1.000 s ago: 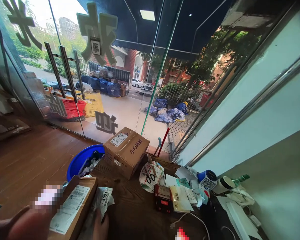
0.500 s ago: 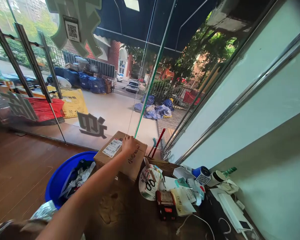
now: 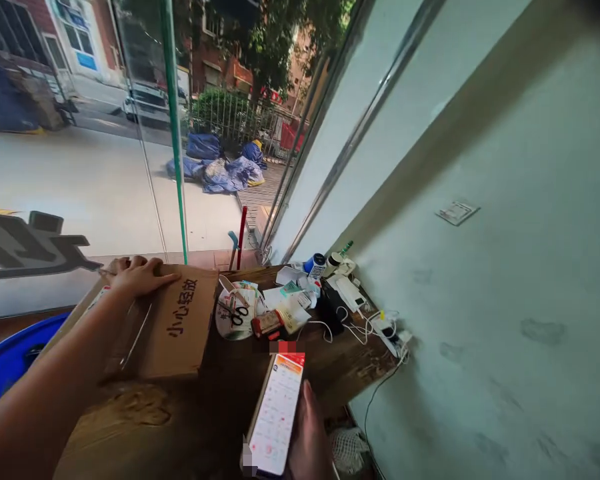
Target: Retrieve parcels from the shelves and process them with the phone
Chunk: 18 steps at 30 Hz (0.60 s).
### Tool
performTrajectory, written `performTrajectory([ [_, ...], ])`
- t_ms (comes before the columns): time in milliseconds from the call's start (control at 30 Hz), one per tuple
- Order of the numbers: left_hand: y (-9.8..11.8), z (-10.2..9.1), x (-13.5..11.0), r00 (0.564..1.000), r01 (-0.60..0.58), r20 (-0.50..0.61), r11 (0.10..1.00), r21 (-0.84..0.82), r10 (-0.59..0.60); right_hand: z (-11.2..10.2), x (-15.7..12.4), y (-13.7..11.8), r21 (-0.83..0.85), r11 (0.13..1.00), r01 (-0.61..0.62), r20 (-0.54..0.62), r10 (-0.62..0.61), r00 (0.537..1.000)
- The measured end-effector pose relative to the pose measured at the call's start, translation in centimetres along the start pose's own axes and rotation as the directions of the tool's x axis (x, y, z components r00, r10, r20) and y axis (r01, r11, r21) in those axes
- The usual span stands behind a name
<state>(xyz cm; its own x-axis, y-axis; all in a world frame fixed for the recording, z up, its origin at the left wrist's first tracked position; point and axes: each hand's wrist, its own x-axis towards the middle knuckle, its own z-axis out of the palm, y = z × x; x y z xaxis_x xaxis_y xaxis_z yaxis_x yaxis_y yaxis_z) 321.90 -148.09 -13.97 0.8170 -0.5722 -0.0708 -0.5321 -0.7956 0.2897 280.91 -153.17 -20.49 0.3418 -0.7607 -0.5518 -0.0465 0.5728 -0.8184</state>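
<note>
My left hand (image 3: 137, 275) lies flat on the top far edge of a brown cardboard box (image 3: 175, 333) with dark red characters on its side. The box sits on a dark wooden table (image 3: 220, 413). My right hand (image 3: 307, 440) holds a smartphone (image 3: 276, 413) upright at the lower middle, its lit screen showing a red and white app. The phone hovers over the table's near part, to the right of the box.
A round fan with scissors (image 3: 237, 313) on it, papers, a blue-and-white tape roll (image 3: 316, 265), a white power strip (image 3: 390, 330) and cables crowd the table's far right corner. A blue bin (image 3: 5, 353) stands at left. Glass walls rise ahead; a grey wall is at right.
The view has swung right and closer. My left hand stays on the box. My right hand has brought the phone up into view.
</note>
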Motion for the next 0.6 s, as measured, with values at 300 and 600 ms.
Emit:
performTrajectory([
  [300,2.6,2.6,-15.6,0.975,0.217,-0.027,0.975,-0.053,-0.219,3.1,-1.9,-3.6,0.351,0.891,-0.289,0.156,0.249,0.956],
  [600,11.6,5.9,-31.2,0.702,0.657,0.631,0.042,-0.753,0.330,1.6,-4.8,-5.2,0.253,0.948,-0.193,0.501,0.043,0.865],
])
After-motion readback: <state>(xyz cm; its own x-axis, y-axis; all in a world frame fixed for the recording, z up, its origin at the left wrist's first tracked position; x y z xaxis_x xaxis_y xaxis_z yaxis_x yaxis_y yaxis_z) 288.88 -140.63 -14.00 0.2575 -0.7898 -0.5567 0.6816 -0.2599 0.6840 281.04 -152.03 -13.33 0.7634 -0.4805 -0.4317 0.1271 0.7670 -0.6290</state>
